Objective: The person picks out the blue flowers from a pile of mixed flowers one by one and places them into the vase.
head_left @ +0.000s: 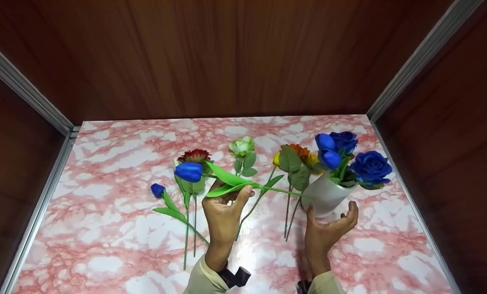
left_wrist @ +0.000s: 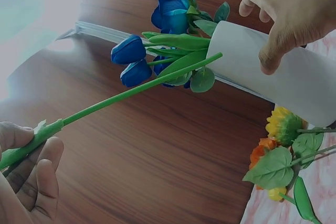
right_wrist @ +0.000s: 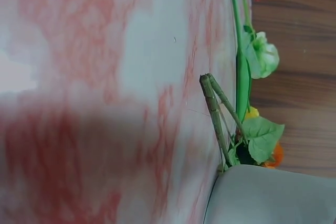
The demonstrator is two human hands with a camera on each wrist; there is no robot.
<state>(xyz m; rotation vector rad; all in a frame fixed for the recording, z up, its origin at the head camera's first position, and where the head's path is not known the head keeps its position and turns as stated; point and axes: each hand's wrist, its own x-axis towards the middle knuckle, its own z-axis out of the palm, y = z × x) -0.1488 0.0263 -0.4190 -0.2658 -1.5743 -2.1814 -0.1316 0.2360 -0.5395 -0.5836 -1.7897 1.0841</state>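
My left hand pinches the stem of an artificial blue tulip between thumb and fingers. The tulip lies sideways, its bloom to the left and its bare stem end pointing at a white vase. In the left wrist view, that green stem passes in front of the vase's rim. Blue tulips and blue roses stand in the vase. My right hand is at the vase's near side, fingers spread and thumb by its wall; whether it touches is unclear. The right wrist view hides this hand.
On the pink marbled table lie a small blue tulip, a dark red flower and a pale green rose. Orange and yellow flowers lie left of the vase. Brown wood panels enclose the table.
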